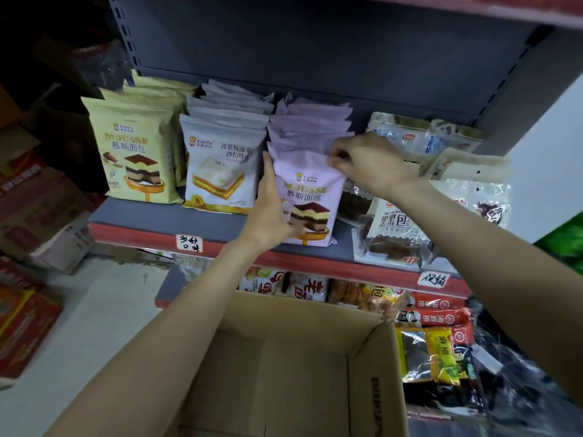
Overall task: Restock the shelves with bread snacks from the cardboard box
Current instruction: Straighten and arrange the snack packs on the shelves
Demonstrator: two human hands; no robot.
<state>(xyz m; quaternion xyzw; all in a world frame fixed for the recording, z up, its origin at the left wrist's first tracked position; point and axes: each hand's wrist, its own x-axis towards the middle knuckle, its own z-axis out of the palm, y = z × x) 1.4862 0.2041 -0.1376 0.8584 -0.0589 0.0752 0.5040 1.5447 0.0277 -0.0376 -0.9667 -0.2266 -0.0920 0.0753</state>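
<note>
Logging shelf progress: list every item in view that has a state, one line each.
Front lilac mousse bread packet: upright at the shelf front, held on both sides.
Left hand: grip closed on the packet's left edge.
Right hand: grip pinching the packet's top right corner.
Brown cardboard box: open, visible interior bare.
Yellow mousse bread packets: standing in a row.
White sandwich bread packets: standing in a row.

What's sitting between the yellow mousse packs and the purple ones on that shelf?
A row of white packs stands between the yellow packs and purple packs, seen in the head view.
</note>
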